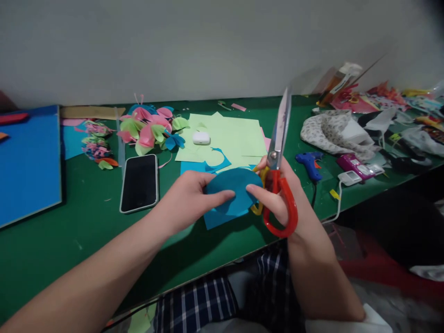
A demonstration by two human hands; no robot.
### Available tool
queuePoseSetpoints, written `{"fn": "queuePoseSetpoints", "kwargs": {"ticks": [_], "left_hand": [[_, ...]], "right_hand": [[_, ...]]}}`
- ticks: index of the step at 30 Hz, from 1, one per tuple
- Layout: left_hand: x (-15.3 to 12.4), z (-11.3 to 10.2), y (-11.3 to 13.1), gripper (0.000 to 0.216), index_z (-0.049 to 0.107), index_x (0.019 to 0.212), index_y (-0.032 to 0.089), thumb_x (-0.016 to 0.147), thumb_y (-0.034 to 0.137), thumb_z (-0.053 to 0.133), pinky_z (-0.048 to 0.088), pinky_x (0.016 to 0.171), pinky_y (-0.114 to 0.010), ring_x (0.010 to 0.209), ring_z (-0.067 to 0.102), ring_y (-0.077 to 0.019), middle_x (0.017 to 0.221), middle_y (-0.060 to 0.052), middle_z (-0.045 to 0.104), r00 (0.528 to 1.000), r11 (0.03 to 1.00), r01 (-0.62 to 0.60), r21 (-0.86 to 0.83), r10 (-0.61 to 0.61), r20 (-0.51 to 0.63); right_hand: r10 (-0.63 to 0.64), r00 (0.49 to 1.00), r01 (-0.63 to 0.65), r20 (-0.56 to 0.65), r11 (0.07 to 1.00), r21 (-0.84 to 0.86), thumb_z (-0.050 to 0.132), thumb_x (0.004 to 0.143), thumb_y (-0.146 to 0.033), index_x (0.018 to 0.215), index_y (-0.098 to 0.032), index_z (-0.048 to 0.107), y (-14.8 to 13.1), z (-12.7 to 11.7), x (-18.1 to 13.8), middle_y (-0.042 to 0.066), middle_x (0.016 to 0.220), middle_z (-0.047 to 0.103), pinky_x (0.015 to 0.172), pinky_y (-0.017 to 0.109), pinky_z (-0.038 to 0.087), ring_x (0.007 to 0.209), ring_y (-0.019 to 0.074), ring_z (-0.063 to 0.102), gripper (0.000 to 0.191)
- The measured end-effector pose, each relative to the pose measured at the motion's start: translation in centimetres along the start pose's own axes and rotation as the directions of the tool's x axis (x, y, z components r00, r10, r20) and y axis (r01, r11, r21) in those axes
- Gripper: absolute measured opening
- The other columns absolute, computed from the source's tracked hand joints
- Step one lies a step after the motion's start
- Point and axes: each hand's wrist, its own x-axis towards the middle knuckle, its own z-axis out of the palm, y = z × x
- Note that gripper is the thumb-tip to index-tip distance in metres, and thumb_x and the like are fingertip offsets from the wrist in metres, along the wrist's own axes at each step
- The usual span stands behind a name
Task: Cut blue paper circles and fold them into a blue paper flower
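My left hand (pixel 189 199) pinches the left side of a blue paper circle (pixel 234 185) held above the green table (pixel 69 226). My right hand (pixel 277 194) grips a pair of scissors (pixel 279 152) with red and yellow handles, blades closed and pointing up and away; its thumb also presses on the right edge of the circle. Under the circle lies a blue paper offcut (pixel 215 219).
A black phone (pixel 139 182) lies left of my hands. Behind it are paper flowers (pixel 149 127), light green sheets (pixel 232 134) with a white earbud case (pixel 201 137), and blue scraps. A blue glue gun (pixel 310 164), cloth and clutter sit at the right. A blue board (pixel 27 166) lies far left.
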Motion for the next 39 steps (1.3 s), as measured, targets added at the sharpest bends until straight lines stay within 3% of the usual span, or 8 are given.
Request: {"fn": "queuePoseSetpoints", "kwargs": {"ticks": [5, 15, 24, 30, 39], "left_hand": [[0.06, 0.50, -0.38, 0.027, 0.067, 0.063, 0.015, 0.066, 0.041, 0.075, 0.050, 0.056, -0.026, 0.058, 0.060, -0.0139, 0.064, -0.002, 0.068, 0.993, 0.962, -0.009, -0.273, -0.024, -0.117], [0.09, 0.27, -0.10, 0.030, 0.062, 0.055, 0.014, 0.063, 0.038, 0.078, 0.046, 0.049, -0.021, 0.051, 0.054, -0.0093, 0.056, 0.001, 0.063, 0.991, 0.965, -0.013, -0.262, -0.023, -0.133], [0.16, 0.52, -0.16, 0.026, 0.069, 0.066, 0.015, 0.063, 0.039, 0.078, 0.052, 0.055, -0.025, 0.058, 0.062, -0.0151, 0.066, -0.003, 0.069, 0.994, 0.945, 0.038, -0.325, -0.069, -0.082], [0.23, 0.70, -0.20, 0.026, 0.071, 0.068, 0.015, 0.062, 0.039, 0.079, 0.054, 0.056, -0.025, 0.057, 0.063, -0.0140, 0.065, -0.002, 0.070, 0.994, 0.930, 0.053, -0.363, -0.083, -0.065], [0.28, 0.67, -0.45, 0.021, 0.072, 0.068, 0.016, 0.063, 0.035, 0.079, 0.056, 0.060, -0.028, 0.061, 0.067, -0.0171, 0.070, -0.003, 0.074, 0.995, 0.911, 0.035, -0.411, -0.072, -0.075]], "right_hand": [[0.035, 0.993, -0.026, -0.111, 0.996, 0.080, 0.068, 0.072, -0.018, 0.093, -0.024, 0.046, 1.02, 0.62, 0.28, -0.006, 0.073, 0.042, 0.051, 0.025, 0.035, 0.056, 0.0092, 0.040, 0.032], [0.059, 0.991, -0.049, -0.121, 0.995, 0.088, 0.069, 0.071, -0.020, 0.092, -0.025, 0.046, 0.92, 0.78, 0.22, -0.006, 0.071, 0.041, 0.051, 0.026, 0.034, 0.054, 0.0091, 0.039, 0.032], [0.044, 0.992, -0.037, -0.115, 0.998, 0.055, 0.068, 0.072, -0.020, 0.093, -0.026, 0.045, 1.08, 0.79, 0.18, -0.007, 0.066, 0.037, 0.051, 0.026, 0.033, 0.056, 0.0112, 0.038, 0.032], [0.066, 0.991, -0.062, -0.118, 0.997, 0.038, 0.069, 0.072, -0.022, 0.094, -0.026, 0.046, 1.11, 0.70, 0.15, -0.007, 0.067, 0.035, 0.052, 0.026, 0.034, 0.056, 0.0107, 0.036, 0.033], [0.060, 0.990, -0.050, -0.130, 0.996, 0.080, 0.070, 0.073, -0.024, 0.093, -0.025, 0.047, 1.06, 0.84, 0.22, -0.007, 0.070, 0.043, 0.053, 0.024, 0.040, 0.057, 0.0093, 0.043, 0.031]]}}
